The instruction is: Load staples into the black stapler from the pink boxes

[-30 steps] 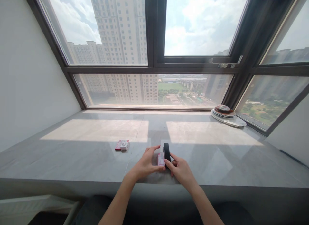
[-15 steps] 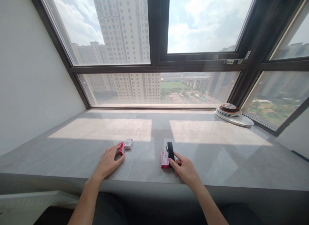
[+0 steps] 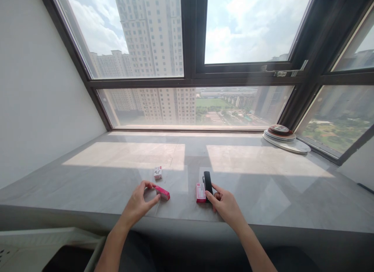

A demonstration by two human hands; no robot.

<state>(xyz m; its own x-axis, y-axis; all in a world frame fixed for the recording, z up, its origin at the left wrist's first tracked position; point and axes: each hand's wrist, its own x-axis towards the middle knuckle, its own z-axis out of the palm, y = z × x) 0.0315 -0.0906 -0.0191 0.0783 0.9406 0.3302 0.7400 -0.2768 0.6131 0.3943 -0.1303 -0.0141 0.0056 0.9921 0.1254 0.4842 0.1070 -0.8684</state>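
Note:
My left hand [image 3: 142, 200] pinches a small pink box [image 3: 163, 193] between thumb and fingers, just above or on the grey ledge; contact with the ledge is unclear. Behind it sits a small white box [image 3: 158, 172] with dark print. My right hand [image 3: 223, 202] has its thumb and fingers closed around the near part of a black stapler [image 3: 207, 182], which points away from me. A pink-and-white box [image 3: 200, 192] lies against the stapler's left side.
A stack of round plates or discs [image 3: 282, 136] is at the back right of the marble ledge [image 3: 245, 209], by the window frame [image 3: 187, 83]. Below the ledge at the lower left is a pale plastic container [image 3: 46, 235]. A white wall borders the left.
My left hand has moved right and nearer to me, carrying the pink box away from the white box and turning it. My right hand stays on the stapler. The view has shifted slightly.

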